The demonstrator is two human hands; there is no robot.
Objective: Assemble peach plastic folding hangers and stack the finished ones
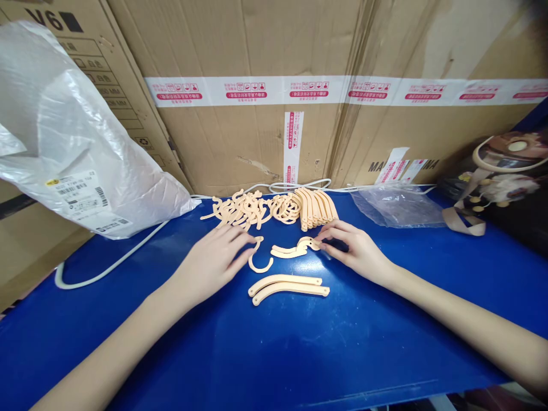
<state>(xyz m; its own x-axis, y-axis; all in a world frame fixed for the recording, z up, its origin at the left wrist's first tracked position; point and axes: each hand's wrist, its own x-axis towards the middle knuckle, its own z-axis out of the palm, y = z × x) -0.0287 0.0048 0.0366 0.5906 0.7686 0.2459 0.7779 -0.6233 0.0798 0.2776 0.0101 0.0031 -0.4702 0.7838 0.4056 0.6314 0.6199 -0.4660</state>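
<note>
My left hand (218, 251) has its thumb and fingertips closed at the upper end of a cream hook (262, 270), whose curved part points toward me. To the right, my right hand (353, 246) pinches the rounded end of two short wavy cream pieces (289, 251) that lie side by side. Its fingertips partly cover that end. Closer to me, two long curved hanger arms (289, 285) rest next to each other on the blue table, with a small hole at their ends. Neither hand touches them.
Behind my hands lie a heap of short wavy pieces (240, 210), a pile of hooks (286, 208) and a row of hanger arms (317, 206). Cardboard boxes (240, 131) wall the back. A white plastic bag (85, 142), a cable (115, 268) and a clear bag (398, 205) flank the table.
</note>
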